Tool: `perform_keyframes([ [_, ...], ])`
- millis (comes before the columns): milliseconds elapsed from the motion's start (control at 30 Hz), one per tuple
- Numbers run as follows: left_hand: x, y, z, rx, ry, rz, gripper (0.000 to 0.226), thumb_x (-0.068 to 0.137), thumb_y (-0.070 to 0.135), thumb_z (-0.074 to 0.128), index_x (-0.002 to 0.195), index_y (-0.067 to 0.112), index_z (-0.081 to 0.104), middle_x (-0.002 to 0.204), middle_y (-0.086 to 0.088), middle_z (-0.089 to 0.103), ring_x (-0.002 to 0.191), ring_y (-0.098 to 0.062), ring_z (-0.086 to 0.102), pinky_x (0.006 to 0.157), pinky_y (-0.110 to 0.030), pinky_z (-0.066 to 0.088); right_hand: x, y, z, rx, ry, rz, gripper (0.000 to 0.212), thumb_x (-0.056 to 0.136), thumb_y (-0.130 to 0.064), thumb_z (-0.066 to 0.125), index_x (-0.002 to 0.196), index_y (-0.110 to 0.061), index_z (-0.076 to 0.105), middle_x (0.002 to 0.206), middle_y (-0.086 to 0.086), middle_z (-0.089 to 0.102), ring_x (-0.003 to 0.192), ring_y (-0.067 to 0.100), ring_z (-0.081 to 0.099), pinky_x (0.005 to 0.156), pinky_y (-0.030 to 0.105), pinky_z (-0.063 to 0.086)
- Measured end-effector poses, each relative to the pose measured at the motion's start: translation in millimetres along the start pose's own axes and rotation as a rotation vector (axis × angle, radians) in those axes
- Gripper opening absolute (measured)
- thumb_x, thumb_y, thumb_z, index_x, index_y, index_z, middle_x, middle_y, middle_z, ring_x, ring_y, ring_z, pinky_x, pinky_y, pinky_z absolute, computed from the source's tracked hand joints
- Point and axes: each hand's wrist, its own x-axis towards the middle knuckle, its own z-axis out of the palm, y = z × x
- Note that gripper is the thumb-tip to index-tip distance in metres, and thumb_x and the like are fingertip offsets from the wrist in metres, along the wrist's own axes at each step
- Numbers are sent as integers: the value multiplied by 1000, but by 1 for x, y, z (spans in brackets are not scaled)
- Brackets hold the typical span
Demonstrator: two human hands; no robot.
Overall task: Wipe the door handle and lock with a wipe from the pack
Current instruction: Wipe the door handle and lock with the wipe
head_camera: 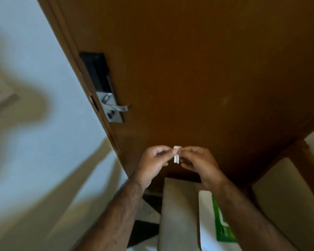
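Observation:
A small folded white wipe (pixel 176 154) is pinched between my left hand (pixel 153 163) and my right hand (pixel 199 163), both held up in front of the brown door (pixel 198 69). Up and to the left on the door sits the lock (pixel 100 78), black on top with a silver plate below. The silver lever handle (pixel 117 106) sticks out to the right of that plate. The white and green wipe pack (pixel 214 221) lies on a grey surface below my right forearm, which partly covers it.
A pale wall (pixel 34 105) with blurred shadows fills the left. A grey stand or ledge (pixel 178 214) sits under my hands. A cream panel (pixel 286 196) is at the lower right beside the door frame.

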Motion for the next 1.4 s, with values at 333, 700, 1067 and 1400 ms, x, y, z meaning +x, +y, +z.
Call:
perform_keyframes([
  [333,-26,38,-86,-164,145,-111,22,75,45,78,84,25,74,102,-1,72,101,-20,69,71,-35,59,0,-92,53,-531,-195,-162,5,98,-12,78,102,-15,79,94,-4,81,93,12,78,65,21,64],
  [700,5,49,-106,-959,506,-217,34,87,4,79,119,7,69,112,-17,80,99,-27,80,68,-33,66,46,-130,113,-466,-33,-143,38,103,-26,73,140,-20,65,130,2,73,120,18,70,87,31,64],
  [1067,80,71,-105,-210,1168,-55,34,99,6,65,132,0,68,126,-20,75,114,-28,71,77,0,44,107,-254,83,-1747,503,-1353,73,95,-29,70,162,-13,47,177,18,23,165,36,16,131,62,15],
  [1400,113,74,2,-35,985,-31,82,104,49,48,165,19,3,177,-1,-5,153,-11,10,112,-18,18,167,-279,52,-1962,709,-1665,76,114,-51,28,175,-11,7,179,23,6,165,41,8,130,60,-3],
])
